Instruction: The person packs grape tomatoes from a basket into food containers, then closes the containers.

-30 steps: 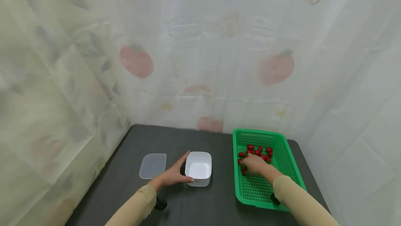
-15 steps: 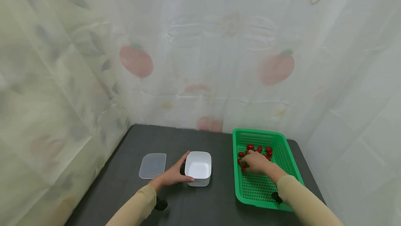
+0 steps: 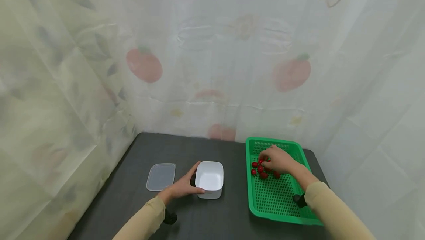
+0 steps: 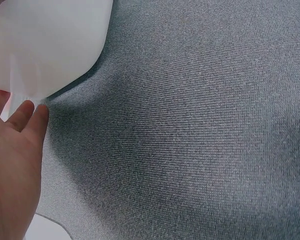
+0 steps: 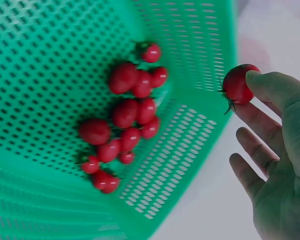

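My left hand (image 3: pixel 182 187) holds a white square container (image 3: pixel 210 176) from its left side, thumb at the near wall and fingers toward the far side. Its inside shows bare white in the head view. In the left wrist view, the fingertips (image 4: pixel 24 114) touch the container's wall (image 4: pixel 55 40). Between thumb and index finger, my right hand (image 3: pixel 279 159) pinches a red cherry tomato (image 5: pixel 238 84) with a green stem; the other fingers are spread. Several more cherry tomatoes (image 5: pixel 124 114) lie in the green basket (image 5: pixel 50 65), and my right hand covers part of them in the head view.
A translucent lid (image 3: pixel 161 177) lies on the dark grey table (image 3: pixel 186 147) left of the container. The basket's raised green rim (image 3: pixel 249 195) stands between the container and the tomatoes. Printed curtains (image 3: pixel 212 66) hang close behind the table and at both sides.
My right hand has moved toward the back of the basket, and tomatoes at its near left now show. A cherry tomato is pinched in it now. My left hand and the container stay put.
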The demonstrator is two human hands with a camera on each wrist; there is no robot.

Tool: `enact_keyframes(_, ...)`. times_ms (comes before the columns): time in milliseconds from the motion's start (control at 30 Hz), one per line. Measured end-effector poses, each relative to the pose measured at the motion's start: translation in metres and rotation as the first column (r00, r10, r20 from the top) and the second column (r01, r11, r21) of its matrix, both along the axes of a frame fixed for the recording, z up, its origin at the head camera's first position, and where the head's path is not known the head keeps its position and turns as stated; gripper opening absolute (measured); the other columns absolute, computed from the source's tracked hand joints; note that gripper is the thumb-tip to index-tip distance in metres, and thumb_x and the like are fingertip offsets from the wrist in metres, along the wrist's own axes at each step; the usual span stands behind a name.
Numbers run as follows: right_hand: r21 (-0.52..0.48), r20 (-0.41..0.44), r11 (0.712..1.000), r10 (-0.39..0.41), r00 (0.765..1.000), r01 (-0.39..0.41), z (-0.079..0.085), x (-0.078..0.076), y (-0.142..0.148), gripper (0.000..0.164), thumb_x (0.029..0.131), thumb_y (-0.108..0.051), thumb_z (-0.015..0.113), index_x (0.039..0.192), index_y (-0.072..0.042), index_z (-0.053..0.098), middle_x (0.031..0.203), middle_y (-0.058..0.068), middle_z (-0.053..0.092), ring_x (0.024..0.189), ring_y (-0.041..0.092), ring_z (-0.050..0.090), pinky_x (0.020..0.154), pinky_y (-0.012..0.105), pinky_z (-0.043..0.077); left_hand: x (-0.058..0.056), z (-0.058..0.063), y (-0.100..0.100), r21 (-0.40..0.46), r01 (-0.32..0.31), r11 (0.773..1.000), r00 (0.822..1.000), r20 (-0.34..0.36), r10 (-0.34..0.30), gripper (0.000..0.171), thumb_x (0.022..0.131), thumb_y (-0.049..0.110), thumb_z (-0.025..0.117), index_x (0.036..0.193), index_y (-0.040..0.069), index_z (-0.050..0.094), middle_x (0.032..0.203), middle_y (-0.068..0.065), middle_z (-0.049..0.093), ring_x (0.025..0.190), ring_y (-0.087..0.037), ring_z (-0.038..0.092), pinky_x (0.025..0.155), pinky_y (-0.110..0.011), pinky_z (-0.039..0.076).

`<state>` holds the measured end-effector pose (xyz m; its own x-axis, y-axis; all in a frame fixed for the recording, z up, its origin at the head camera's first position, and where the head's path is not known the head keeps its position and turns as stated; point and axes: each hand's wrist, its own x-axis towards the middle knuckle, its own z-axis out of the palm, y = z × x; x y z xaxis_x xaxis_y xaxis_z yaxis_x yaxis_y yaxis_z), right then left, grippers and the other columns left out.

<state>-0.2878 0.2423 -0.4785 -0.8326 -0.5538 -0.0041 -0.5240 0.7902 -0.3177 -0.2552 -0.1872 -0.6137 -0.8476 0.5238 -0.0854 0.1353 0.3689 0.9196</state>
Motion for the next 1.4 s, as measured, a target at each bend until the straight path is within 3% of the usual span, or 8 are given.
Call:
enact_keyframes(167, -0.051, 0.009, 0.999, 0.008, 1.000, -0.008, 0.017, 0.000, -0.014, 0.019, 0.100, -0.015, 0.067, 0.117, -0.015, 0.075, 0.112, -0.004, 0.070, 0.122, 0.031, 0.052, 0.088, 0.047, 0.050, -0.001, -0.001, 0.000, 0.020, 0.005, 1.000, 1.000, 0.009, -0.006, 0.121, 0.084, 0.029, 0.086, 0.165, 0.015, -0.003, 0.161, -0.016, 0.025, 0.138, -0.033, 0.038, 0.107, -0.053, 0.037)
enact_keyframes(367, -0.092, 0.069, 0.994, 0.061, 0.996, -0.054, 0.022, -0.005, -0.040, 0.021, 0.101, -0.018, 0.066, 0.121, -0.016, 0.073, 0.115, -0.005, 0.069, 0.116, 0.027, 0.060, 0.093, 0.047, 0.050, 0.001, 0.000, 0.001, 0.037, 0.002, 0.999, 1.000, 0.023, -0.002, 0.120, 0.084, 0.028, 0.086, 0.166, 0.019, -0.002, 0.161, -0.017, 0.026, 0.139, -0.034, 0.038, 0.106, -0.053, 0.038)
enact_keyframes(567, -0.133, 0.107, 0.986, 0.113, 0.988, -0.098, 0.020, -0.011, -0.068, 0.020, 0.101, -0.019, 0.067, 0.120, -0.018, 0.073, 0.112, -0.010, 0.068, 0.104, 0.016, 0.063, 0.089, 0.041, 0.052, 0.003, 0.001, 0.002, 0.057, -0.005, 0.998, 0.999, 0.035, 0.003, 0.119, 0.085, 0.028, 0.086, 0.165, 0.023, -0.001, 0.160, -0.019, 0.027, 0.138, -0.036, 0.039, 0.106, -0.052, 0.039)
enact_keyframes(767, -0.140, 0.129, 0.982, 0.146, 0.981, -0.127, 0.016, -0.015, -0.092, 0.017, 0.101, -0.021, 0.068, 0.117, -0.021, 0.073, 0.109, -0.011, 0.067, 0.098, 0.008, 0.062, 0.085, 0.035, 0.053, 0.003, 0.000, 0.002, 0.092, 0.010, 0.996, 0.999, 0.048, -0.014, 0.120, 0.086, 0.026, 0.085, 0.165, 0.018, -0.004, 0.159, -0.022, 0.027, 0.136, -0.038, 0.042, 0.103, -0.052, 0.043)
enact_keyframes(1000, -0.150, 0.123, 0.972, 0.198, 0.972, -0.179, 0.006, -0.020, -0.117, 0.016, 0.099, -0.019, 0.070, 0.114, -0.018, 0.074, 0.107, -0.009, 0.069, 0.099, 0.010, 0.065, 0.087, 0.035, 0.054, 0.000, -0.003, 0.003, 0.094, 0.004, 0.996, 0.998, 0.066, -0.010, 0.121, 0.085, 0.027, 0.086, 0.165, 0.017, -0.005, 0.161, -0.020, 0.024, 0.137, -0.038, 0.040, 0.105, -0.053, 0.043)
enact_keyframes(1233, -0.121, 0.167, 0.977, 0.196, 0.966, -0.177, -0.005, -0.022, -0.144, 0.017, 0.098, -0.022, 0.071, 0.115, -0.021, 0.074, 0.109, -0.009, 0.070, 0.102, 0.012, 0.065, 0.090, 0.036, 0.054, 0.001, -0.005, 0.002, 0.081, -0.015, 0.997, 0.996, 0.090, 0.007, 0.119, 0.086, 0.029, 0.085, 0.165, 0.024, -0.003, 0.161, -0.015, 0.023, 0.137, -0.035, 0.039, 0.108, -0.055, 0.040)
enact_keyframes(1400, -0.079, 0.192, 0.978, 0.204, 0.960, -0.192, -0.012, -0.020, -0.164, 0.021, 0.098, -0.023, 0.070, 0.118, -0.019, 0.074, 0.112, -0.008, 0.070, 0.105, 0.013, 0.065, 0.090, 0.034, 0.054, 0.001, -0.004, 0.002, 0.092, 0.001, 0.996, 0.997, 0.082, -0.009, 0.117, 0.089, 0.025, 0.083, 0.165, 0.022, -0.005, 0.163, -0.019, 0.019, 0.137, -0.039, 0.038, 0.109, -0.057, 0.040)
